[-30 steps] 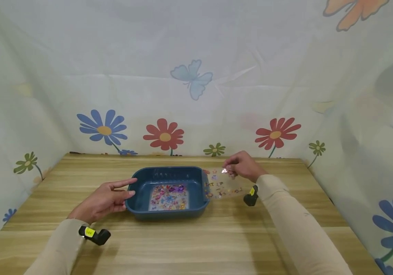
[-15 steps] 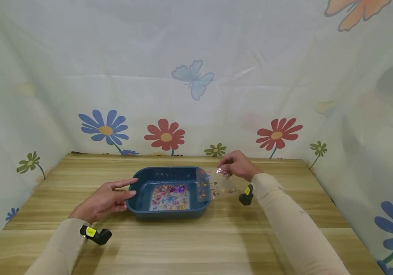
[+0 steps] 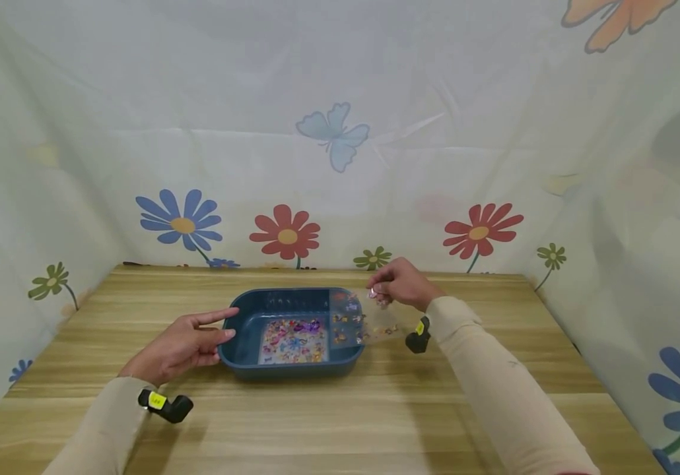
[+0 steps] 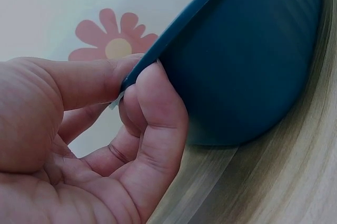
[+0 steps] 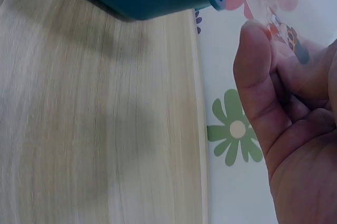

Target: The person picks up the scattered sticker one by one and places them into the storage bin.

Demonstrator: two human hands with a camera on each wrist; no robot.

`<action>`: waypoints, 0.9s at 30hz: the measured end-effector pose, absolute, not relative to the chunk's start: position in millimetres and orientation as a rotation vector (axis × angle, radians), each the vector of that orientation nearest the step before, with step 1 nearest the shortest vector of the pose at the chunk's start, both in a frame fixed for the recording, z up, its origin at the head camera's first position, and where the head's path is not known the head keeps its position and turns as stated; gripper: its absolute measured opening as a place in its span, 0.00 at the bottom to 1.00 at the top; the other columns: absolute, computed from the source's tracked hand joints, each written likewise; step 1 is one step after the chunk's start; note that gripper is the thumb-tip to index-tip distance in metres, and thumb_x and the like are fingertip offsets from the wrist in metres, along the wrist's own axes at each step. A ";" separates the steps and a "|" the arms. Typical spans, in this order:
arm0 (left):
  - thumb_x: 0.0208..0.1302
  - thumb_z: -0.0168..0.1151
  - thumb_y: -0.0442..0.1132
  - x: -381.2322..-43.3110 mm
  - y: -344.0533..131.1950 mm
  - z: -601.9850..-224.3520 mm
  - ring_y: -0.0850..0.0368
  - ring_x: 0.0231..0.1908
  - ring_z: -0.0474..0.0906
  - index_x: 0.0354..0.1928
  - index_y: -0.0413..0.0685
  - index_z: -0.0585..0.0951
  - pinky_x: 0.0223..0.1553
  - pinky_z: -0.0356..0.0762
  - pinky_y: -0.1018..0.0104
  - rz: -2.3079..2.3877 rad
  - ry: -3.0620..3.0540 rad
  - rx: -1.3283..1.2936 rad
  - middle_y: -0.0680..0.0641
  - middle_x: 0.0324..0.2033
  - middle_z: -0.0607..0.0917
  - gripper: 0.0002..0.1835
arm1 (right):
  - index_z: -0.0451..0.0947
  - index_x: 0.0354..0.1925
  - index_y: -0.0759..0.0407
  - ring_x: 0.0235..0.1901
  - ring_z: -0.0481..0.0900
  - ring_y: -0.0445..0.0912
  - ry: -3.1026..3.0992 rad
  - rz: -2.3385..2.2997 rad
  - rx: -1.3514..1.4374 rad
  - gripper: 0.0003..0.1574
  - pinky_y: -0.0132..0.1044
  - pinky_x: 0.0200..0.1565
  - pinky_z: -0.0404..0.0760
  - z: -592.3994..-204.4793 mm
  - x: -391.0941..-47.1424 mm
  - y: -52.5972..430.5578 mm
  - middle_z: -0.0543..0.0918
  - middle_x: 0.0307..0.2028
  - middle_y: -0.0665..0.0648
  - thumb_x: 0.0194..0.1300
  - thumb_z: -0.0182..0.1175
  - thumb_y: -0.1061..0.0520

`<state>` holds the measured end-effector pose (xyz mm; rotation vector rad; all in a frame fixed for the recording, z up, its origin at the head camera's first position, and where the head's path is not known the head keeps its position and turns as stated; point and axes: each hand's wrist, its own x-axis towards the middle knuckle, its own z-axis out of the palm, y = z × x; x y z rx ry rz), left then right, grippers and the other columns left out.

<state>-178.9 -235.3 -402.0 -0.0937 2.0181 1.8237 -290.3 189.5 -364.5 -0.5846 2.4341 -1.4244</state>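
A dark blue oval-cornered basin (image 3: 292,371) stands on the wooden table. My left hand (image 3: 182,346) pinches its left rim between thumb and fingers, as the left wrist view (image 4: 131,129) also shows. Inside, on the basin's floor, lies a sheet of colourful stickers (image 3: 292,342). With thumb and fingers my right hand (image 3: 405,285) pinches a clear sticker sheet (image 3: 347,323) by its right side. That sheet is held over the basin's right end, its left part above the inside and its right part beyond the rim. In the right wrist view the right hand (image 5: 295,97) grips the sheet's edge.
The wooden table (image 3: 269,429) extends around the basin. Behind it hangs a pale cloth (image 3: 340,198) printed with flowers and butterflies. Black wrist cameras (image 3: 164,406) with yellow labels sit on both wrists.
My right hand has moved left with the clear sticker sheet, bringing more of it over the basin's right end. The left hand keeps its hold on the rim.
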 end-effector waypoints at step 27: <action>0.63 0.68 0.45 -179.5 -235.4 -403.0 0.58 0.26 0.75 0.75 0.59 0.63 0.36 0.82 0.67 1.832 2.009 -0.113 0.52 0.26 0.76 0.39 | 0.85 0.42 0.67 0.27 0.84 0.45 2.441 -1.335 -0.615 0.10 0.37 0.33 0.86 -355.4 -290.6 151.8 0.86 0.31 0.61 0.67 0.57 0.70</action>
